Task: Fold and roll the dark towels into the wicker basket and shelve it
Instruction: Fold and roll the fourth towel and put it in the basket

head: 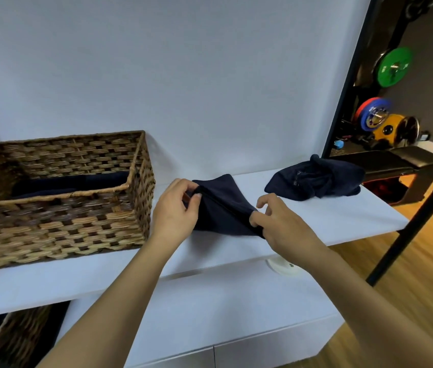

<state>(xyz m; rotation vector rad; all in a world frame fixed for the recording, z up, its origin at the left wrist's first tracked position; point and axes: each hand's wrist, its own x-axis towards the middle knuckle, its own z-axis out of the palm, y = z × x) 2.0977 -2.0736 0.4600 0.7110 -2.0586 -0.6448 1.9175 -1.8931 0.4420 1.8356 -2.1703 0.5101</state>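
A dark navy towel (219, 205) is stretched between my hands just above the white shelf top (329, 221). My left hand (176, 208) pinches its left corner, and my right hand (281, 224) pinches its right corner. To the left stands the wicker basket (58, 224), with dark rolled towels (77, 181) lying inside it. A second dark towel (316, 179) lies crumpled at the far right of the shelf top.
A white wall rises behind the shelf. Below the shelf top are white drawers (236, 328) and another wicker basket (16, 338) at the lower left. A black frame post (409, 227) slants at the right, with a bench (395, 166) and weight plates (393, 67) beyond.
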